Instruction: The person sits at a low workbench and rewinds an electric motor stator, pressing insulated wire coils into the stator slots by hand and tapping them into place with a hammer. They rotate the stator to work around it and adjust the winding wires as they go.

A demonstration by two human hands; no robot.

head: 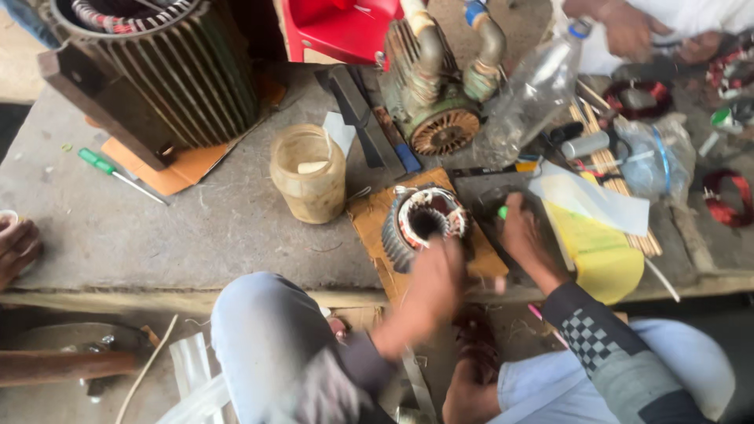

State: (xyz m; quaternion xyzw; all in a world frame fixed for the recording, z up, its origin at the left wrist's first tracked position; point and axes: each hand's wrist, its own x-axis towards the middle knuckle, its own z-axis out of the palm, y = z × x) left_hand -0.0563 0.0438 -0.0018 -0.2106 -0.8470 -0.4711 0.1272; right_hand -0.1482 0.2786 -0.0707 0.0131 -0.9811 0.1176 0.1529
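Stator [424, 224]: small, ribbed, lying on a brown board [369, 220] at the front edge of the concrete bench [157, 235], bore up, copper windings visible round the bore. Judgement: winding looks largely in place; whether lacing or insulation is finished cannot be read, the hands being blurred.

Left to right:
- Far left edge: another person's hand [16, 250] resting on the bench, apart from the work.
- Green-handled screwdriver [118, 174] lying loose.
- Large finned motor housing [169, 67], upper left, on orange card [184, 169].
- Yellowish plastic jar [308, 173], open, no readable label, just left of the board.
- Left hand [430, 286] at the near side of the stator, touching it; fingers curled, but blur hides whether they grip anything: cannot tell.
- Old pump motor [436, 86] with two pipes behind the stator; red box [338, 27] behind that.
- Right hand [522, 235] just right of the stator, closed round a small green-tipped tool [503, 212], possibly a pen or driver.
- Clear plastic bottle [542, 74], blue cap, lying tilted.
- White sheets [597, 200] over yellow sheet [601, 251], right of the hand, likely insulation paper.
- Bamboo sticks [609, 161] and a clear bag [652, 161].
- Red wire coils [726, 196] at far right; second person's hands [636, 31] top right.
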